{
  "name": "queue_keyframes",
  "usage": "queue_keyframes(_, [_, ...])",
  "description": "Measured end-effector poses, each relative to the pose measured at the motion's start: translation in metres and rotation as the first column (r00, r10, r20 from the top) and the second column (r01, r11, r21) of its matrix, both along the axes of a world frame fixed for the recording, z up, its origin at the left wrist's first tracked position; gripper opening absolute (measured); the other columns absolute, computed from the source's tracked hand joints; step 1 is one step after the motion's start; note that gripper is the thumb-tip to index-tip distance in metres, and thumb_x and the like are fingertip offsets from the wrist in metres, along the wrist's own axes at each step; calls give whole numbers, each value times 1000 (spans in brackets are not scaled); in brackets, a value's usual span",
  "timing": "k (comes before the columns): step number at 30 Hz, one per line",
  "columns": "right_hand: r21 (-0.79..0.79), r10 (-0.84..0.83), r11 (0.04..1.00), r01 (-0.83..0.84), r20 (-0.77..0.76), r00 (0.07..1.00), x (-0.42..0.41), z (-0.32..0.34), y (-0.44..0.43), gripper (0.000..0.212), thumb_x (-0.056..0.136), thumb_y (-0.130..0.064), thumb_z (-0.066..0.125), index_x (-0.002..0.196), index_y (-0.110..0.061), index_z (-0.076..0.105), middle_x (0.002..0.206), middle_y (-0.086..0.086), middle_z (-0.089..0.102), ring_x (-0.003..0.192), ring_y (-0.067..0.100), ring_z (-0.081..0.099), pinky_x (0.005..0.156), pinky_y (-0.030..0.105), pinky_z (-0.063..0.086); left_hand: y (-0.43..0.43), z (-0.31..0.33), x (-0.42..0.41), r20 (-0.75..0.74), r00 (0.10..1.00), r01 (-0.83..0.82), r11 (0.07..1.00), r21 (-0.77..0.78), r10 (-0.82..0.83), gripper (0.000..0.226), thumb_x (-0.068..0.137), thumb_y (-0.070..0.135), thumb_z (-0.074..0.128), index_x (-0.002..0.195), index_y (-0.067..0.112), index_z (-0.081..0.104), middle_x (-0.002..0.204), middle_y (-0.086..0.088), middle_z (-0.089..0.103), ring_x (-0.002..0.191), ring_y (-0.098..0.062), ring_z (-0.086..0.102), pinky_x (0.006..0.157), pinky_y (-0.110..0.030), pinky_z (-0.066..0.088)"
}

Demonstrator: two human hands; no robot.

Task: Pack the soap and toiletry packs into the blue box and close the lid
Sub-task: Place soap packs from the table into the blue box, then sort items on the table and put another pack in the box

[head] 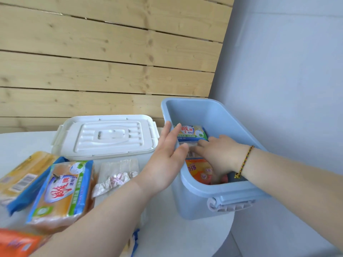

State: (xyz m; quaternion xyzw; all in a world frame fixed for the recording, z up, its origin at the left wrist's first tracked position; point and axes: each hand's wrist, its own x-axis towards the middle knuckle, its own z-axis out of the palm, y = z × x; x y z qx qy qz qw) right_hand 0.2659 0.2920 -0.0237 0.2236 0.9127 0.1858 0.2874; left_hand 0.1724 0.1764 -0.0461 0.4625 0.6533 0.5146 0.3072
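The blue box stands open at the table's right edge. Inside lie a blue-and-green soap pack, an orange pack and a clear pack between them. My right hand reaches down into the box, its fingers resting on the clear pack. My left hand is flat and open against the box's left rim, holding nothing. The white lid lies flat on the table left of the box. Two yellow soap packs and a clear toiletry pack lie on the table at the left.
An orange pack shows at the bottom left corner. The round white table ends just right of the box. A wooden plank wall stands behind and a pale wall to the right.
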Motion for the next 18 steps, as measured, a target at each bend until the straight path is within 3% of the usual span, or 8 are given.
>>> queue_keyframes(3, [-319, -240, 926, 199, -95, 966, 5, 20, -1, 93, 73, -40, 73, 147, -22, 19, 147, 1, 36, 132, 20, 38, 107, 30, 34, -21, 6, -9, -110, 994, 0, 999, -40, -4, 52, 96, 30, 36, 145, 27, 19, 156, 10, 15, 136, 7, 10, 103, -8, 12])
queue_keyframes(5, [-473, -391, 847, 242, -248, 886, 9, 45, -8, 78, 78, -34, 70, 143, -17, 30, 144, 1, 43, 125, 16, 45, 102, 19, 35, -44, 10, -21, -189, 981, -62, 995, -82, 45, 44, 96, 30, 37, 139, 25, 36, 147, 9, 37, 132, -2, 32, 90, -6, 21])
queue_keyframes(7, [-567, -453, 815, 121, -491, 744, 7, 71, -25, 44, 84, -23, 65, 125, -13, 53, 121, 4, 60, 101, 12, 55, 76, 7, 42, -76, 12, -37, -310, 938, -194, 976, -96, 156, 35, 95, 27, 40, 128, 24, 51, 136, 9, 50, 115, -4, 46, 79, -8, 26])
queue_keyframes(9, [-654, -534, 754, -59, -663, 525, 7, 91, -50, 7, 87, -9, 60, 88, -15, 63, 84, 3, 65, 69, 6, 61, 53, 4, 45, -105, 9, -52, -430, 871, -321, 938, -130, 239, 31, 94, 25, 44, 122, 24, 57, 132, 10, 54, 112, -10, 52, 78, -14, 32])
queue_keyframes(11, [-723, -611, 657, -212, -676, 412, 2, 96, -82, 22, 89, -2, 55, 70, -15, 58, 68, 2, 61, 43, -2, 57, 45, 7, 46, -133, 0, -67, -527, 808, -403, 900, -168, 264, 32, 92, 22, 48, 122, 21, 56, 136, 7, 52, 122, -15, 49, 90, -20, 35])
queue_keyframes(14, [-816, -636, 534, -221, -560, 531, -19, 74, -125, 24, 90, -3, 53, 70, -15, 57, 66, 0, 60, 46, 0, 58, 48, 10, 49, -159, -15, -85, -564, 775, -491, 832, -256, 284, 47, 89, 24, 52, 134, 20, 43, 147, 1, 37, 132, -22, 39, 104, -32, 33])
queue_keyframes(18, [-860, -603, 507, -51, -396, 693, -56, 26, -162, 3, 90, -10, 56, 90, -13, 57, 74, 0, 59, 62, 7, 56, 62, 17, 50, -178, -25, -98, -458, 853, -454, 786, -420, 248, 74, 77, 41, 63, 140, 19, 31, 143, -5, 41, 129, -26, 42, 102, -35, 36])
